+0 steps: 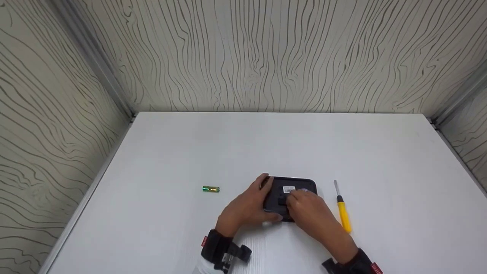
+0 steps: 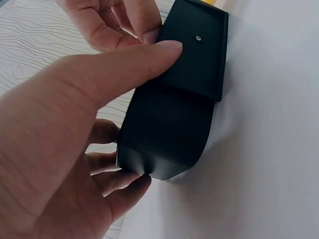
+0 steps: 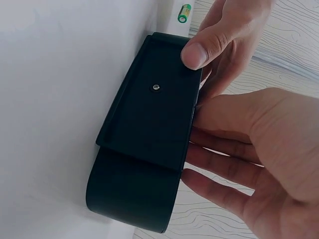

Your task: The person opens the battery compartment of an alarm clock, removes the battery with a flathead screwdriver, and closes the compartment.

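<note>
A flat black device with rounded corners stands on the white table, its back with a white label facing up in the head view. My left hand grips its left end, thumb along the near side and fingers round the far edge. Over the middle of the back, my right hand bends its fingers down at a dark recess; whether they pinch anything is hidden. Both wrist views show the device's near side, where a small screw sits in a raised panel.
To the left lies a green and gold battery. A screwdriver with a yellow handle lies right of the device, near my right forearm, its tip pointing away. Wood-grain patterned walls enclose the table at the back and sides.
</note>
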A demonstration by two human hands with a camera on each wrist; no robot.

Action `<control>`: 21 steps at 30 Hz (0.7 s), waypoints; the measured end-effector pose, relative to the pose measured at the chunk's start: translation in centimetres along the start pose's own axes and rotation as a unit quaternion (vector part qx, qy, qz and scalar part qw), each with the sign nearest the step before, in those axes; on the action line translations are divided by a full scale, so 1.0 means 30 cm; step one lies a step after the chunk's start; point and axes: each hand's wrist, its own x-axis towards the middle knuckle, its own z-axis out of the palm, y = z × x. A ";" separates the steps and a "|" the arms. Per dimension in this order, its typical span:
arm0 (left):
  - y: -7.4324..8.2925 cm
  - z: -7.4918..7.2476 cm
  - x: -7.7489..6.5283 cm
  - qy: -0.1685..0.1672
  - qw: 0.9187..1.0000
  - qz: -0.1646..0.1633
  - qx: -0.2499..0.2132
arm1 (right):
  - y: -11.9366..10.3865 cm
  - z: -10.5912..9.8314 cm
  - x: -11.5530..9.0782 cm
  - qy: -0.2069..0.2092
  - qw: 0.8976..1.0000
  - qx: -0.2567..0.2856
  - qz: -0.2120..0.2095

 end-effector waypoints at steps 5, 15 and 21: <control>0.001 -0.001 -0.001 -0.003 1.000 -0.002 0.000 | 0.000 -0.003 0.001 -0.003 1.000 -0.006 -0.004; 0.000 -0.005 -0.001 -0.005 1.000 -0.004 0.001 | -0.001 -0.006 0.004 -0.014 1.000 -0.004 -0.011; -0.002 -0.005 -0.002 0.002 1.000 0.012 0.008 | -0.003 -0.002 0.007 -0.004 1.000 0.014 -0.007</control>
